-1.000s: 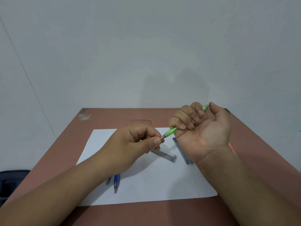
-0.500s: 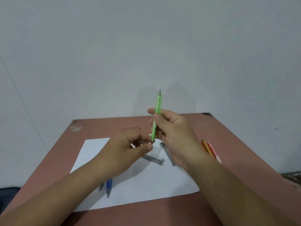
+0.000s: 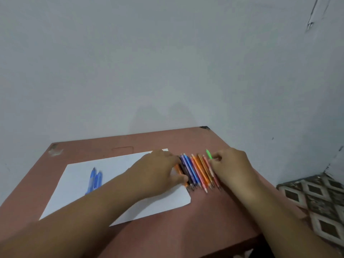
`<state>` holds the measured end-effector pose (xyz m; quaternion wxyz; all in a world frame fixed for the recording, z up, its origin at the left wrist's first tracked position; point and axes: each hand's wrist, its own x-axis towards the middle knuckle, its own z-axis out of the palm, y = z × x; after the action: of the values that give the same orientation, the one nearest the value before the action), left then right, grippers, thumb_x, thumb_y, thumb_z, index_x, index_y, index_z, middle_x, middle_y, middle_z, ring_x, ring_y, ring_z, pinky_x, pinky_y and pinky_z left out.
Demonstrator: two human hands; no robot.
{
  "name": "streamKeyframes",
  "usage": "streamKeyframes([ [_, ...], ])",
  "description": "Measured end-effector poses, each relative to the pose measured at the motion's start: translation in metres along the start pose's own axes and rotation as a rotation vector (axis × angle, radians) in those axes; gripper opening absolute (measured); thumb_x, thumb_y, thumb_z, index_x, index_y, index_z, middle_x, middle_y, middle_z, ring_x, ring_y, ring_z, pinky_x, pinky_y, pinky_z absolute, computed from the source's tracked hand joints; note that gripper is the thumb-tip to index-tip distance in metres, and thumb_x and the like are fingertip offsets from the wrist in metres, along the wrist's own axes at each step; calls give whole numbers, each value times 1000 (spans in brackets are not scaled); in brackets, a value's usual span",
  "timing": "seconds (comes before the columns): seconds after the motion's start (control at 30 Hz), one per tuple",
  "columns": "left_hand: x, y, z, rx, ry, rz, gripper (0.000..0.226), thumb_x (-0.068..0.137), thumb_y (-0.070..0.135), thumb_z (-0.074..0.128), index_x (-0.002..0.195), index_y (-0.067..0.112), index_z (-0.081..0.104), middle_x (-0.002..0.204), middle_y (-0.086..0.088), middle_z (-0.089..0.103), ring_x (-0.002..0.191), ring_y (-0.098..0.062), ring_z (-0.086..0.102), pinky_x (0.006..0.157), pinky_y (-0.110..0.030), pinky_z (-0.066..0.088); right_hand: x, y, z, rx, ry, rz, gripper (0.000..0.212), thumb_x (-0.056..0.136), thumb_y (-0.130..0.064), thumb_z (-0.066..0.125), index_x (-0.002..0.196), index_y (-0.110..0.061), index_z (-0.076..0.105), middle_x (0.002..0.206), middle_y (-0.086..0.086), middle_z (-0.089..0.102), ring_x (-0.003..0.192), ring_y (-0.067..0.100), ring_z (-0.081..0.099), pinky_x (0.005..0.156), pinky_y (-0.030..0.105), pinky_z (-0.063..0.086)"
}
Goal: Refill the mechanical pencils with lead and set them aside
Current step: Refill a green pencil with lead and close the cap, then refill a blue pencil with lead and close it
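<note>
This looks like a plain room in a home, set up as a small desk corner for stationery work. A reddish-brown table (image 3: 186, 226) stands pushed against a bare, pale grey painted wall (image 3: 167, 62) marked with scuffs and a crack, and patterned floor tiles (image 3: 320, 200) with dark diamonds show at the right. On the table lie a white sheet of paper (image 3: 115, 164), a row of coloured mechanical pencils (image 3: 197, 172) and two blue pens (image 3: 95, 179).

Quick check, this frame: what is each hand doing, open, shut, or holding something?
Left hand: fingers curled against the left side of the row of pencils; whether it grips any cannot be told.
Right hand: holding the green pencil beside the row.
</note>
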<state>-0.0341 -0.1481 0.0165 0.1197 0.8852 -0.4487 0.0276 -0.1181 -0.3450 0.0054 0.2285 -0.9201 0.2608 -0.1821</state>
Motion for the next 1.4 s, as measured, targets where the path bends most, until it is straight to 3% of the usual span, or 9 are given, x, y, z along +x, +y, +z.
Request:
streamKeyframes([
  [0.43, 12, 6, 8, -38, -27, -44, 58, 89, 64, 57, 139, 35, 48, 129, 9, 58, 110, -7, 52, 88, -26, 47, -7, 8, 11, -156, 15, -20, 16, 100, -36, 56, 95, -26, 68, 81, -8, 63, 68, 8, 61, 57, 19, 46],
  [0.53, 0, -3, 1, -75, 4, -47, 57, 88, 65, 57, 139, 41, 47, 133, 15, 56, 106, -2, 50, 86, -24, 44, -11, -2, 11, -209, 49, -176, 17, 100, -40, 54, 95, -27, 65, 84, -10, 57, 72, 7, 56, 65, 22, 51],
  [0.63, -26, -26, -8, -51, 23, -111, 57, 89, 67, 54, 140, 44, 44, 143, 23, 46, 124, -1, 46, 99, -24, 40, -14, -27, 12, -187, -1, -381, 20, 100, -34, 51, 94, -24, 67, 90, -10, 55, 84, 11, 53, 73, 30, 51],
  [0.87, -120, -109, -28, -38, 82, -348, 49, 82, 75, 49, 124, 50, 53, 125, 37, 46, 118, 8, 45, 102, -26, 42, -15, -98, 47, -170, -229, -720, 24, 103, -30, 50, 117, -33, 69, 117, -13, 63, 116, 11, 51, 91, 35, 49],
  [0.93, -142, -126, -29, -57, 113, -376, 53, 79, 80, 43, 120, 49, 56, 121, 36, 51, 114, 9, 48, 98, -20, 42, -13, -115, 62, -148, -269, -778, 24, 103, -32, 50, 118, -34, 69, 119, -12, 64, 117, 11, 51, 94, 37, 49],
  [1.03, -168, -136, -32, -83, 128, -421, 36, 90, 64, 50, 122, 48, 57, 116, 40, 50, 103, 19, 46, 83, -8, 39, -14, -138, 83, -100, -346, -904, 26, 103, -30, 52, 123, -36, 67, 121, -11, 63, 120, 13, 51, 95, 38, 49],
  [1.13, -182, -140, -33, -101, 149, -410, 33, 91, 58, 55, 122, 46, 59, 107, 43, 48, 102, 15, 47, 78, -10, 39, -19, -156, 96, -86, -378, -1073, 31, 102, -21, 54, 126, -35, 68, 116, -8, 63, 115, 15, 52, 88, 38, 51],
  [1.27, -186, -146, -32, -84, 143, -383, 37, 91, 58, 55, 124, 43, 60, 115, 38, 51, 110, 19, 42, 86, 0, 35, -23, -160, 110, -109, -324, -1291, 31, 99, -19, 62, 122, -37, 71, 118, -8, 65, 107, 18, 55, 68, 31, 44],
  [1.4, -185, -150, -30, -67, 124, -360, 37, 92, 59, 54, 123, 40, 62, 119, 33, 56, 108, 17, 45, 88, -4, 38, -16, -152, 119, -11, -239, -1375, 14, 90, -22, 74, 100, -31, 77, 107, -9, 66, 92, 17, 56, 58, 28, 44],
])
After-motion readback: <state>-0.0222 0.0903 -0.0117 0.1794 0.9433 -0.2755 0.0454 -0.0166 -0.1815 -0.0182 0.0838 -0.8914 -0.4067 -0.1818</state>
